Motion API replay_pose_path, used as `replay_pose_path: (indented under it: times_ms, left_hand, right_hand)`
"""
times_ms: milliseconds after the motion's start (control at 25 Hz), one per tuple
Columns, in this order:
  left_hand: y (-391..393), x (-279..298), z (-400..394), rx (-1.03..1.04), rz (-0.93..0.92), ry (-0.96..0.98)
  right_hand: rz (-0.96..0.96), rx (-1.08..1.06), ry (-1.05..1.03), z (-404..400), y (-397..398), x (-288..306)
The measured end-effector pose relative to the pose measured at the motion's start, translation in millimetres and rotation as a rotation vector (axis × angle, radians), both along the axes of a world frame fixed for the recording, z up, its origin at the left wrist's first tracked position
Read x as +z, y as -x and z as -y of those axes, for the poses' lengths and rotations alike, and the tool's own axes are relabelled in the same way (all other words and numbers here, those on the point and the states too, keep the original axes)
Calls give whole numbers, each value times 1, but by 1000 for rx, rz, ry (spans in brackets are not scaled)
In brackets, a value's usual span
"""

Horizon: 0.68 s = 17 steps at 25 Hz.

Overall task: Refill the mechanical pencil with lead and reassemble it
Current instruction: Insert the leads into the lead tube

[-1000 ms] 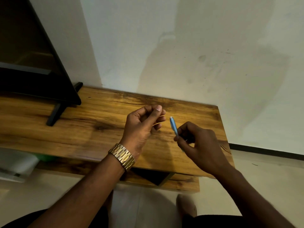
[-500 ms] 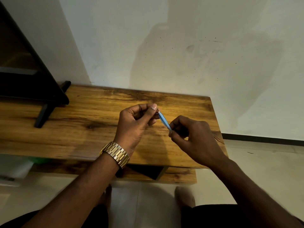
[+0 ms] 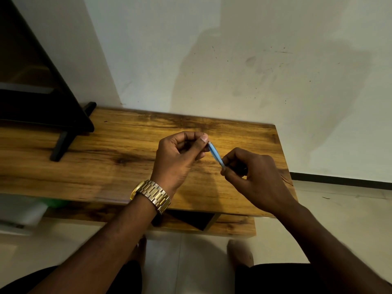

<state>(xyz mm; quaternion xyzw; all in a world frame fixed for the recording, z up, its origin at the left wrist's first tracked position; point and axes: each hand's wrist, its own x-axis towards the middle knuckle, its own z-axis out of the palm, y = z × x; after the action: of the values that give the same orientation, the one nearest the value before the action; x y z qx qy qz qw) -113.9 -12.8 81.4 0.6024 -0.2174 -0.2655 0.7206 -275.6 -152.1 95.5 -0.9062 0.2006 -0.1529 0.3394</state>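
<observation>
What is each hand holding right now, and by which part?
The right hand pinches the blue mechanical pencil by its lower end. The left hand fingers meet its upper tip; what they hold cannot be told.

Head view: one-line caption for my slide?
Right hand holds blue pencil; left hand pinches at its upper end.

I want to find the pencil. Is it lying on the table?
No, the blue pencil is held up between the left hand and right hand, above the wooden table.

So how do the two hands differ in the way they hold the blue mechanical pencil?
The left hand pinches the blue mechanical pencil's upper end at its fingertips; the right hand grips its lower end. The left wrist has a gold metal watch; the right wrist is bare. Both hover above the wooden table.
</observation>
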Motion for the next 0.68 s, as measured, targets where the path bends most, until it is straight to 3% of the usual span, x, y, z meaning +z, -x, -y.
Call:
replay_pose_path:
  times_ms: [200,680]
  left_hand:
    - [-2,-1,-2,-14,210,-79]
    - [-11,2,-10,-81,409,-156]
  right_hand:
    - [-7,13,-2,-2,-1,-1]
    - [-23,13,-65,-10,-11,-4]
